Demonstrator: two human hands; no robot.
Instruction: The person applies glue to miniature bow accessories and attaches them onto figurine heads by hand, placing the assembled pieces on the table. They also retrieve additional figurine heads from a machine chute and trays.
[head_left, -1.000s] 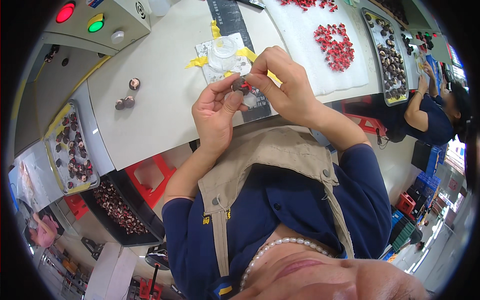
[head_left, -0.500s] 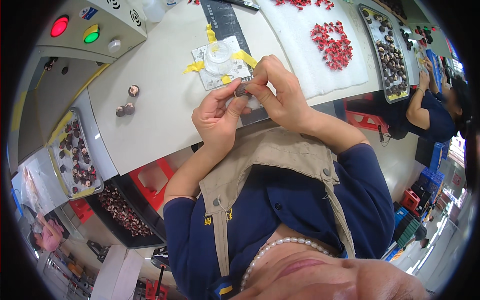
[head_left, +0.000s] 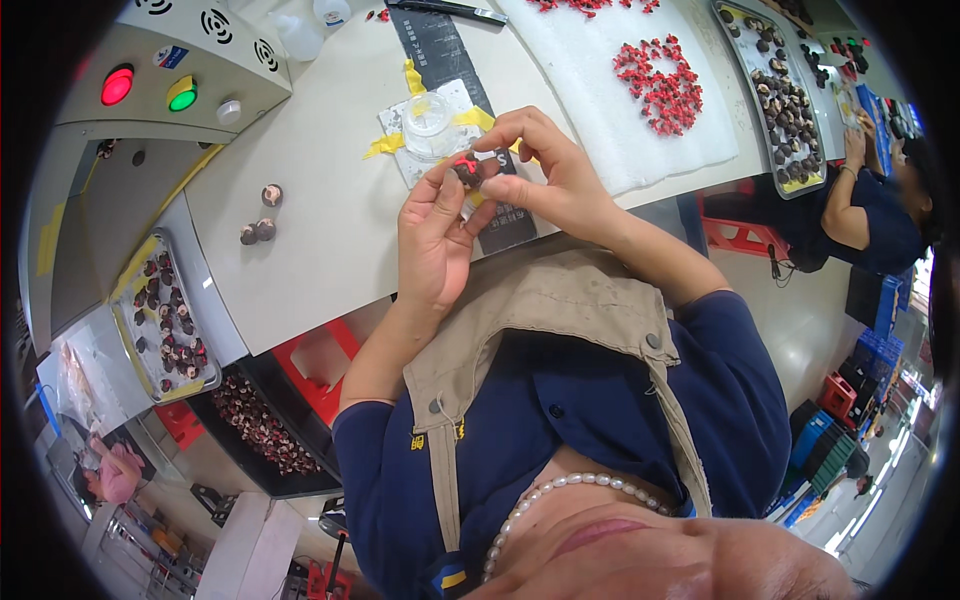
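A small round dark brown piece with a red part on it (head_left: pixel 467 172) is held above the front of the table. My left hand (head_left: pixel 437 225) pinches it between thumb and fingers. My right hand (head_left: pixel 555 180) is at its right side, forefinger curled over the top and thumb beside it. Just beyond my hands, a clear round plastic dish (head_left: pixel 428 122) sits on a white square pad (head_left: pixel 396 160), fixed with yellow tape (head_left: pixel 383 146). Several brown and pale balls, one of them a lone ball (head_left: pixel 272 194), lie to the left on the table.
Red small parts (head_left: pixel 660 88) lie heaped on a white foam sheet (head_left: pixel 600 160). A tray of brown balls (head_left: pixel 790 110) stands at right, near a co-worker (head_left: pixel 870 215). At left are a machine with lit buttons (head_left: pixel 118 85), another filled tray (head_left: pixel 165 320) and a black crate (head_left: pixel 265 425).
The brown piece now shows its red part and has moved slightly left. My right fingers have spread wider around it. The whole view has shifted a little.
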